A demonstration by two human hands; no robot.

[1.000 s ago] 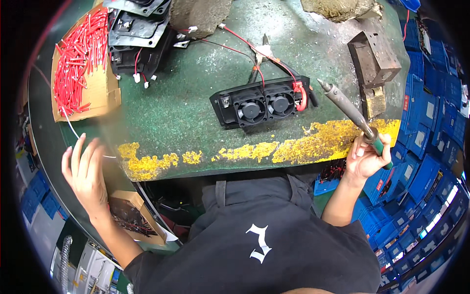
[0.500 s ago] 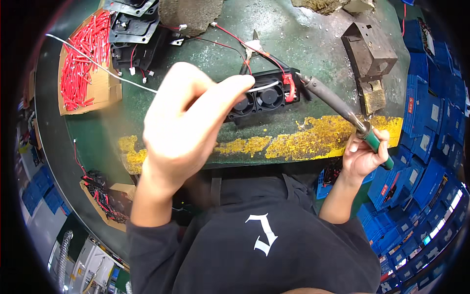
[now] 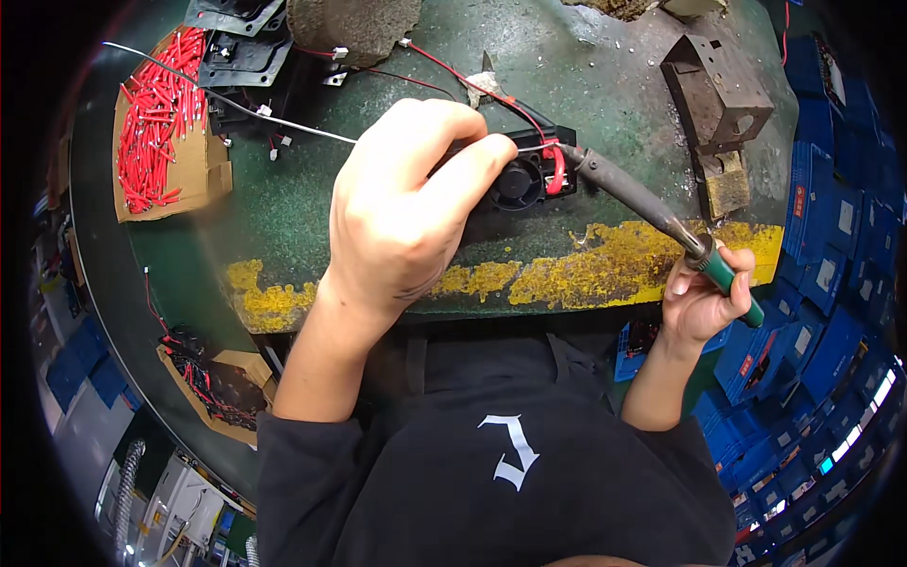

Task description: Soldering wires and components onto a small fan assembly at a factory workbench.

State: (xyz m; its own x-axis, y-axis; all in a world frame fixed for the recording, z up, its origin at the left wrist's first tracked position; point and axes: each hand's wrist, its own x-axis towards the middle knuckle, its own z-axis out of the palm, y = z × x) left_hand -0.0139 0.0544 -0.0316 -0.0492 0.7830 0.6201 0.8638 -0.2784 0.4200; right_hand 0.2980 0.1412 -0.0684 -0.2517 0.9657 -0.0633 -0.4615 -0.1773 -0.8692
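Note:
A length of solder wire is pinched in my left hand, its long tail trailing off to the far left. Its short front end meets the tip of a soldering iron at the red wires on a black fan unit. The green handle of the iron rests in the fingers of my right hand, to the right near the table's front edge. My left hand covers the left part of the fan unit. Behind the unit lie cutting pliers, partly hidden.
A cardboard tray of red wire pieces sits at the left, beside stacked black housings. A bent metal box stand occupies the right side of the table. Blue bins crowd the far right. Another carton holds wired parts.
My left hand has shifted right with the solder wire, whose end now reaches the iron's tip. The iron has moved slightly left at its tip; my right hand has hardly moved.

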